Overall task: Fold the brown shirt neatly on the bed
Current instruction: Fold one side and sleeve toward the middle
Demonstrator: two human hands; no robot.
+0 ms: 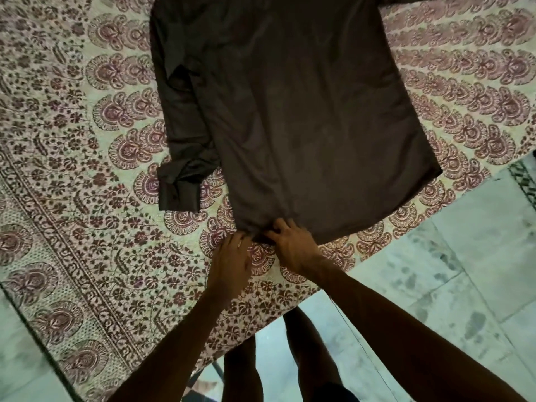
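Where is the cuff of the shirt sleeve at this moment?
In the head view, the cuff lies flat on the patterned bedsheet, left of the brown shirt body and up-left of the left hand.

Cloth on cloth, stone below
Brown shirt (304, 111): smooth cloth, faint sheen. Bed (72, 198) cover: matt printed cloth. Floor (464, 271): polished mottled tiles.

Dark brown shirt (290, 111), plain (no print); bed (72, 198) cover pale cream-green with maroon paisley rows and floral vine border; floor (464, 271) tiles pale grey-green, mottled.
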